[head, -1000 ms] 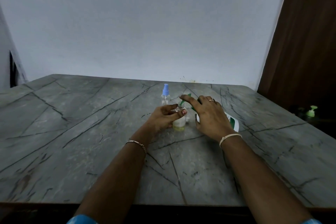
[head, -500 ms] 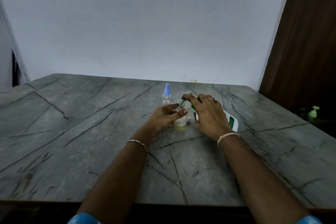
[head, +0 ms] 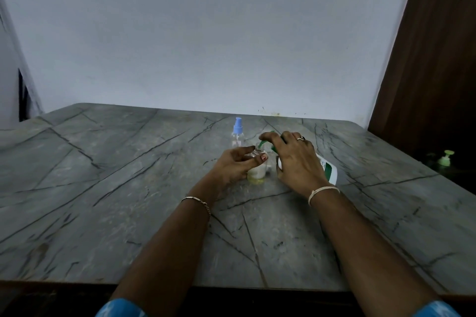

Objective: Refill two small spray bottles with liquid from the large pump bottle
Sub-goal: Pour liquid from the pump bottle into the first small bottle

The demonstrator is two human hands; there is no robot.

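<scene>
My left hand grips a small clear bottle standing uncapped on the table, with pale liquid in its lower part. My right hand holds the large white pump bottle, which is tilted toward the left, fingers over its green pump head. The green spout points down at the small bottle's open neck. A second small spray bottle with a blue cap stands just behind, untouched.
The grey marble-pattern table reaches to a white wall at the back. A brown door stands at the right. Another green-topped pump bottle sits in the dark beyond the table's right edge.
Both hands keep their hold. The right hand's fingers have shifted a little over the pump head; the bottles stay in the same place.
</scene>
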